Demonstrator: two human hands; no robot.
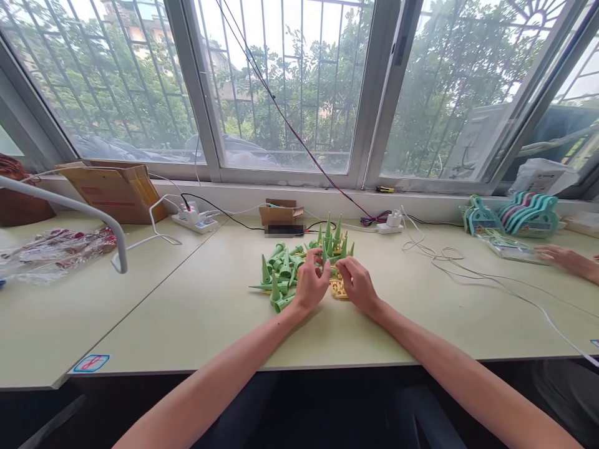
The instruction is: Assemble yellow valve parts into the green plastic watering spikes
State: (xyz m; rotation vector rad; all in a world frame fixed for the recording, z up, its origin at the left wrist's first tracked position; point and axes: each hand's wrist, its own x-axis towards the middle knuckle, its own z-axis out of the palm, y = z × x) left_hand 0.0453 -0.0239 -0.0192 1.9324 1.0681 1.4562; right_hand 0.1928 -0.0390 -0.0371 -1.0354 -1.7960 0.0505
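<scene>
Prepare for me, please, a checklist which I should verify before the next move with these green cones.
1. Loose green cones near the left grip: ok, piled just beside it.
2. Upright green cones standing: ok, grouped behind the two grips.
3. Yellow piece in full view: not ok, the right grip hides part.
4. Piece firmly held between the fingers: cannot tell, too small and partly covered.
5. White cables away from both grips: ok, they lie off to the right.
6. Other person's hand apart: ok, at the far right.
</scene>
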